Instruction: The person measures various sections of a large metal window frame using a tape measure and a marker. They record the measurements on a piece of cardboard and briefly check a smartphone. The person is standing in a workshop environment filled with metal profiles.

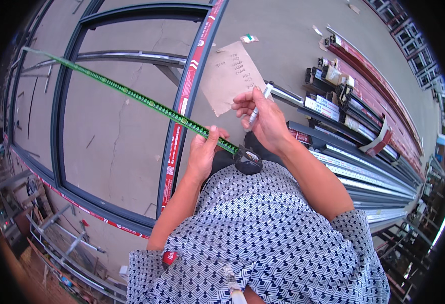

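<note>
Around me the concrete floor (126, 131) is grey and cracked. A large dark metal window frame (60, 126) lies flat on it, its near upright covered by a strip of red and white protective film (182, 106). A torn piece of brown cardboard (230, 76) with handwriting lies just beyond my hands, partly behind my right fingers. To my right, a stack of long aluminium profiles (364, 167) in grey and dark red wrapping runs away across the floor, well apart from the frame. Metal racks and scrap sit at the lower left.

The green tape measure blade (131, 93) is thin, stiff and slightly curved, stretched from my lap far out over the frame to the upper left, crossing the red-filmed upright. Its black rounded case (247, 159) rests against my patterned shirt, just beside my left wrist.

My left hand (204, 152) is closed on the blade near the case, thumb pressed on top, forearm coming up from the lower edge. My right hand (263, 119) is raised just above it, wrist bent inward, fingers (243, 101) curled around a slim white marker pen (260, 104) that points upward and to the right. The two hands are near each other but not touching.
</note>
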`<state>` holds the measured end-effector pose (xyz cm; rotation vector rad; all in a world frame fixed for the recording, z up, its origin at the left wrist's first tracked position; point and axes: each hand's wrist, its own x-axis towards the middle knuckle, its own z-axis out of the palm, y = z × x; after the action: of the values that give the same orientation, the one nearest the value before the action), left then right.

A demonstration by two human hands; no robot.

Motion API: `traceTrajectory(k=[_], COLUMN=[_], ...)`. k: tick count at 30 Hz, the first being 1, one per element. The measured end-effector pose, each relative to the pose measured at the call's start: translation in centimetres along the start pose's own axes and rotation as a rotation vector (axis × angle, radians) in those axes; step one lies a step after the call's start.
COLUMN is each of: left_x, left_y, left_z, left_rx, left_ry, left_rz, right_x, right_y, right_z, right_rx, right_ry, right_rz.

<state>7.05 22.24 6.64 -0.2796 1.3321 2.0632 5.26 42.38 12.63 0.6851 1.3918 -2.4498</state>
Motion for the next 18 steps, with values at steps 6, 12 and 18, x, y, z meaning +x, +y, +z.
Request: traceTrajectory(k=[6,12,18], left_x=[2.5,4.2,5.2], left_y=[1.1,1.0,-0.3], left_z=[1.4,3.6,4.4], left_rx=[-0.119,-0.171,-0.196], left_ry=[-0.016,0.117,0.255], left_rz=[0.001,0.042,0.101], right_x=[5.4,8.1,9.6], right_y=[1.0,0.5,-1.3], right_z=[0.9,0.3,-1.6], right_rx=[-0.036,-0.367,-0.426], right_ry=[-0.133,-0.278,-0.378], right_rz=[0.101,0.155,0.171])
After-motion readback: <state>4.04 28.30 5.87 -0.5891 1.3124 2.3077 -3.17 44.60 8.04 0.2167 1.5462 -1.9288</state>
